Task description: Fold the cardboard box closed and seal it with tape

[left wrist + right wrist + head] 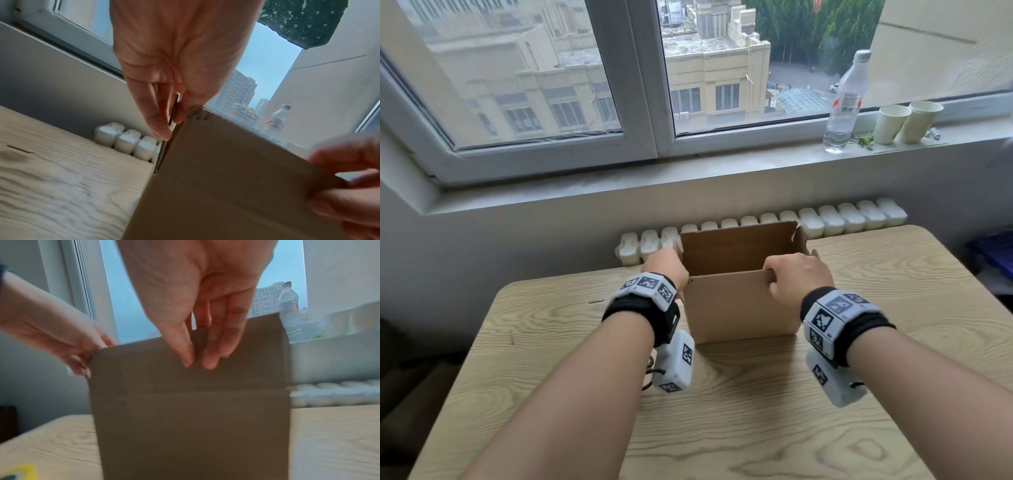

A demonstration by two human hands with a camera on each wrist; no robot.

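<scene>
A: Where is the box (741,305)?
B: Upright on the tabletop (756,411), top open, flaps standing.
A: Hands?
B: Left hand (666,269) pinches the left side flap at its corner. Right hand (796,279) pinches the near flap's top edge, thumb outside.
A: Why?
B: Likely steadying both flaps for folding inward. No tape visible.

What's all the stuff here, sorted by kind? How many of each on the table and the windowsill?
Cardboard box, on the table, held by left hand and right hand: 1
Plastic bottle, on the windowsill: 1
Paper cups, on the windowsill: 2
Total: 4
</scene>
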